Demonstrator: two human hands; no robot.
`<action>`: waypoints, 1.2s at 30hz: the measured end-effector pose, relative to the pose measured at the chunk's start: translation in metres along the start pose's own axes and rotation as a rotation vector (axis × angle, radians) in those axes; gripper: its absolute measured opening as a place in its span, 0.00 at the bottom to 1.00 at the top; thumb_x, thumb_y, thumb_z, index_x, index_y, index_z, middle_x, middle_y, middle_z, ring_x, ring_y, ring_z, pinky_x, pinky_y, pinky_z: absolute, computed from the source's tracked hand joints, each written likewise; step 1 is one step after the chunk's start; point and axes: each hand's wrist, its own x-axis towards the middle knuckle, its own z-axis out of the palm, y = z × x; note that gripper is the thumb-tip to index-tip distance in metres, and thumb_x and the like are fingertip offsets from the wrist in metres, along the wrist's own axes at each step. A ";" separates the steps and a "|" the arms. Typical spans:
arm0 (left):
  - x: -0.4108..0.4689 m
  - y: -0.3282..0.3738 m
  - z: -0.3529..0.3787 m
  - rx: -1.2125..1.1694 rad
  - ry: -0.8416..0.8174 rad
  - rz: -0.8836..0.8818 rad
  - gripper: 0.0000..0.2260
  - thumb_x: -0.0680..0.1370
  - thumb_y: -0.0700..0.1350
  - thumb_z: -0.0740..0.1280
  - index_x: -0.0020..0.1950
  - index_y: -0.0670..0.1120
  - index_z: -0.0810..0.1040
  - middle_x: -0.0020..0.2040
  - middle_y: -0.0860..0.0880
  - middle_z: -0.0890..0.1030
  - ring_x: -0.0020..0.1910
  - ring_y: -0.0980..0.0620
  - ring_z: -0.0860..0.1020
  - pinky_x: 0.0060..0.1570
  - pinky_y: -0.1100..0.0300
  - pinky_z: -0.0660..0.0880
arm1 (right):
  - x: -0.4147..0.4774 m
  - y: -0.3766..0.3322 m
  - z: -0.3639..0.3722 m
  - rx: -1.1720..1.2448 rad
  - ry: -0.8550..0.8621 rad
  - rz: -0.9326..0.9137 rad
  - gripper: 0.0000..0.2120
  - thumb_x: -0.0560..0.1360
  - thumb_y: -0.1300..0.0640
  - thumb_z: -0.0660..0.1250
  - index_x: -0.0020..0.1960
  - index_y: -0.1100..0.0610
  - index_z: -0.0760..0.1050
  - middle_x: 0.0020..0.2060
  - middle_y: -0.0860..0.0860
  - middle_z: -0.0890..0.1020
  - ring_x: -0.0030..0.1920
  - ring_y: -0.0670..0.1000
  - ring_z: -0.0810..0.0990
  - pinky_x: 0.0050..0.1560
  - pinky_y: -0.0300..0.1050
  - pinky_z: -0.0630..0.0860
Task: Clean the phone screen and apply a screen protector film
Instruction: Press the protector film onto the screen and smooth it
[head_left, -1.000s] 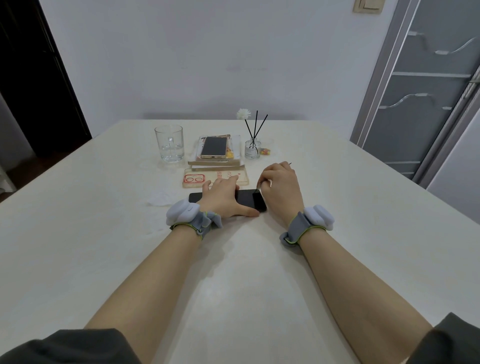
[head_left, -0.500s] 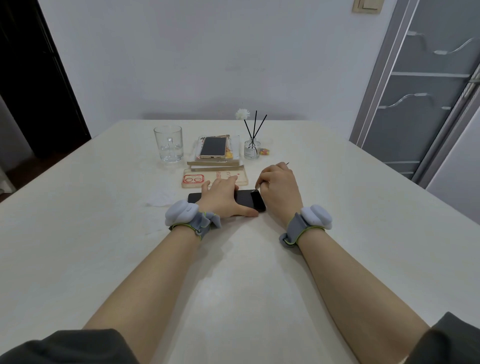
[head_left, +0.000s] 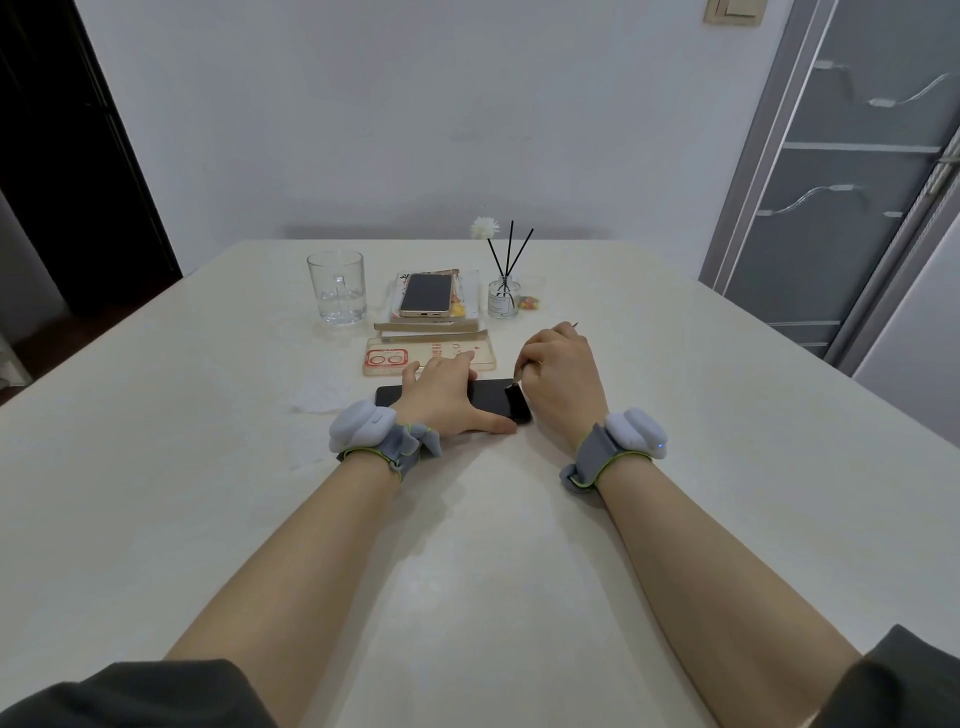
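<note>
The black phone (head_left: 501, 404) lay flat on the pale table (head_left: 208, 467), lengthwise across in front of me. My left hand (head_left: 444, 397) rested on top of it with the fingers straight and spread, pressing it down; the thumb stretched along the near edge and the fingertips reached past the far edge, over the clear phone case (head_left: 384, 359) lying just beyond. My right hand (head_left: 563, 374) sat at the phone's right end with the fingers curled, thumb and forefinger pinching a small pale piece (head_left: 512, 385) at the far right corner of the screen — what it was I could not tell. Each of my wrists carried a grey band with a white pod.

Left of the phone lay a crumpled white wipe (head_left: 322, 389). Farther back stood a glass mug (head_left: 337, 288), a second phone (head_left: 426, 293) lying face up on a stack of books (head_left: 431, 327), and a small reed diffuser (head_left: 504, 299) — all well apart from my hands.
</note>
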 end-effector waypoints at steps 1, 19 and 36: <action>0.000 0.000 0.000 0.001 -0.001 0.001 0.46 0.64 0.65 0.73 0.74 0.47 0.58 0.65 0.52 0.73 0.70 0.49 0.63 0.71 0.46 0.49 | 0.000 0.000 0.000 -0.003 -0.010 0.000 0.13 0.70 0.68 0.61 0.40 0.62 0.84 0.44 0.54 0.84 0.54 0.56 0.73 0.54 0.44 0.63; 0.000 0.000 0.000 -0.001 -0.005 0.004 0.47 0.64 0.65 0.73 0.75 0.47 0.57 0.66 0.52 0.73 0.71 0.49 0.63 0.72 0.46 0.48 | -0.001 -0.001 -0.001 0.003 0.031 -0.018 0.12 0.68 0.69 0.61 0.38 0.63 0.84 0.41 0.55 0.84 0.52 0.57 0.74 0.55 0.45 0.64; 0.002 -0.002 0.002 0.005 0.003 0.007 0.48 0.63 0.67 0.72 0.75 0.47 0.58 0.65 0.52 0.73 0.70 0.49 0.64 0.71 0.46 0.48 | -0.001 -0.003 -0.001 -0.069 -0.052 -0.073 0.13 0.72 0.64 0.60 0.44 0.60 0.84 0.46 0.52 0.83 0.55 0.55 0.72 0.55 0.44 0.59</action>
